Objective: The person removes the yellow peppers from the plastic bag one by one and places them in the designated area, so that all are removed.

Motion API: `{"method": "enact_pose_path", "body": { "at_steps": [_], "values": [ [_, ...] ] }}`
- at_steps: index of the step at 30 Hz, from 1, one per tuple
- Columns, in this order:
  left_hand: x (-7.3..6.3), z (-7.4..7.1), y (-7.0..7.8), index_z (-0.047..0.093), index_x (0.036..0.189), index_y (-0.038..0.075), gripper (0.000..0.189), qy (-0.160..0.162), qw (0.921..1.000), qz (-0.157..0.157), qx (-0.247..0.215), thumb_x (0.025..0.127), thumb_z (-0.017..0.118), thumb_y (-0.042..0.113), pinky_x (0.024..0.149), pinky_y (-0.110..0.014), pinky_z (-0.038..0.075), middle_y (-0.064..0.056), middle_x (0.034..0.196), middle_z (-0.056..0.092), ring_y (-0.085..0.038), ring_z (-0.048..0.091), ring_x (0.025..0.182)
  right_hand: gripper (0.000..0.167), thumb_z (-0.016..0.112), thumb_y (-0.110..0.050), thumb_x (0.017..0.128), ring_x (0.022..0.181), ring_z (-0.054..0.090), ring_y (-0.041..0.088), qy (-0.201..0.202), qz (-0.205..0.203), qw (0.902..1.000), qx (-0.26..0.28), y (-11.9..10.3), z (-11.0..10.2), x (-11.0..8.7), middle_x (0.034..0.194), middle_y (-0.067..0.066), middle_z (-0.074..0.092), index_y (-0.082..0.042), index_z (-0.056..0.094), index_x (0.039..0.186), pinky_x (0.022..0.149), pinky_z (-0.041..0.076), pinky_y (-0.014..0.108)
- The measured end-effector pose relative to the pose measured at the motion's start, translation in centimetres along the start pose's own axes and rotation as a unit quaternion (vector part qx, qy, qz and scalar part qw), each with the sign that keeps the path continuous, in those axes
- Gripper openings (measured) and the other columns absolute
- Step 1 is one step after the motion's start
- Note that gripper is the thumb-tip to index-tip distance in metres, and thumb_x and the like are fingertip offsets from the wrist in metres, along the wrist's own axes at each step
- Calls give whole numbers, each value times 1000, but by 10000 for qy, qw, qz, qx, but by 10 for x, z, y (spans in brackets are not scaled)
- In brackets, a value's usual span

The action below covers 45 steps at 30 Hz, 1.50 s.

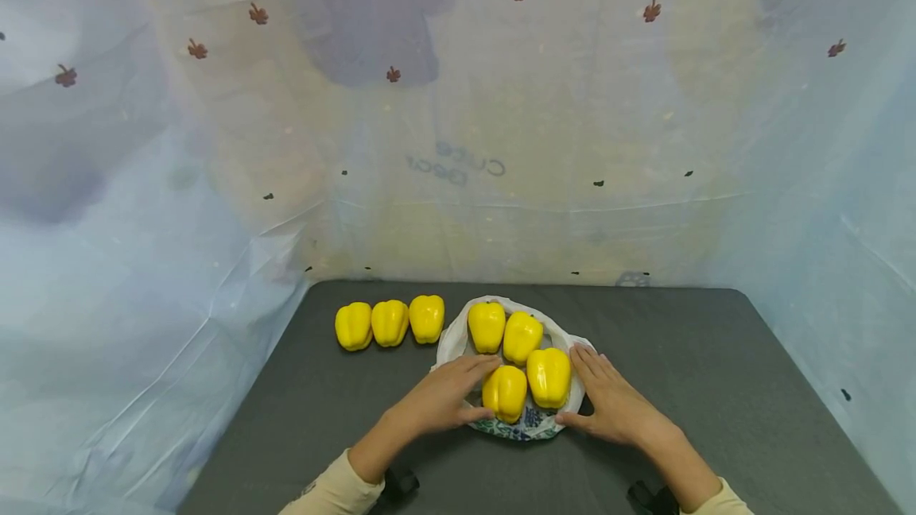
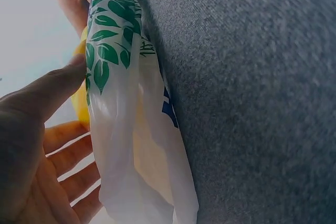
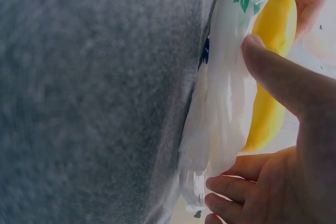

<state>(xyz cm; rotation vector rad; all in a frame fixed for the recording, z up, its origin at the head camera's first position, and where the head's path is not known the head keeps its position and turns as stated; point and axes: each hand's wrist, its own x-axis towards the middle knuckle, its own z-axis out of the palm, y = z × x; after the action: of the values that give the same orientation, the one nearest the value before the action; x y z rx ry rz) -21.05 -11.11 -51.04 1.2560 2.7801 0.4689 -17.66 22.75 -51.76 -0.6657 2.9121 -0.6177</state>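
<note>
A white plastic bag [image 1: 451, 346] with a green leaf print lies on the table with its mouth spread wide. Several yellow bell peppers sit inside it, among them a front one [image 1: 504, 393] and a right one [image 1: 549, 377]. At the bag's left rim is my left hand [image 1: 448, 394], fingers extended and thumb apart, close beside the front pepper. My right hand [image 1: 617, 401] is at the opposite rim with long, spread fingers. In the right wrist view, its thumb [image 3: 262, 56] lies against the bag's edge beside a yellow pepper [image 3: 265, 121].
Three more yellow peppers stand in a row left of the bag: a left one [image 1: 354, 326], a middle one [image 1: 390, 323] and a right one [image 1: 427, 319]. The dark grey table [image 1: 716, 388] backs onto a hanging printed sheet [image 1: 544, 141], which also encloses both sides.
</note>
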Motion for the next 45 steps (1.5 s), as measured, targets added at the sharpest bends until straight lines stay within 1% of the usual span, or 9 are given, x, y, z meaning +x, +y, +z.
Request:
{"method": "enact_pose_path", "body": {
  "at_steps": [7,11,19,25,32,37,39,45],
  "values": [
    [2,4,2,39,168,15,88,72,10000,-46,24,97,79,48,120,-42,47,-2,165,48,-21,50,148,118,76,-67,91,160,23,49,-4,-5,10000,-22,0,0,0,173,29,24,9,26,166,129,19,66],
    [3,5,2,40,166,15,87,87,9999,-83,20,97,80,48,120,-41,47,-1,163,49,-20,51,147,118,77,-67,91,160,23,49,-16,4,10000,-6,0,0,-1,173,29,24,9,26,166,129,19,66],
    [5,8,-1,45,163,14,83,177,9998,25,14,97,80,48,119,-42,48,-2,160,53,-20,53,145,118,77,-67,91,160,23,48,-10,29,10000,39,-1,0,-1,174,28,24,8,25,166,130,18,65],
    [5,8,-2,45,163,15,83,188,9998,45,-84,96,80,48,118,-41,48,0,159,54,-19,53,145,118,78,-65,91,160,23,48,-3,28,10000,61,-2,-1,-2,174,28,23,9,25,166,130,18,65],
    [5,8,-3,46,163,16,83,177,9995,-49,-244,95,82,49,118,-39,49,1,159,54,-17,54,144,118,77,-66,91,161,22,48,-18,63,10000,68,-1,0,-1,174,28,23,8,25,166,130,18,65],
    [5,8,-2,46,163,17,83,158,9995,-97,-272,95,81,49,117,-39,49,2,159,55,-16,54,144,118,78,-65,92,161,21,49,-42,75,9999,98,0,1,0,174,28,22,8,24,167,130,17,66],
    [5,8,-2,46,163,18,83,173,9995,-83,-252,95,82,49,117,-39,49,2,159,55,-16,54,144,118,77,-65,92,162,19,47,-85,130,9998,129,0,1,1,175,26,21,7,23,167,131,16,64],
    [5,8,-2,48,162,18,82,252,9994,-3,-226,95,83,47,116,-37,50,3,157,56,-16,56,142,118,77,-66,92,161,20,48,-66,72,9999,124,-1,-1,0,175,27,21,8,23,167,130,17,65]
  ]
}}
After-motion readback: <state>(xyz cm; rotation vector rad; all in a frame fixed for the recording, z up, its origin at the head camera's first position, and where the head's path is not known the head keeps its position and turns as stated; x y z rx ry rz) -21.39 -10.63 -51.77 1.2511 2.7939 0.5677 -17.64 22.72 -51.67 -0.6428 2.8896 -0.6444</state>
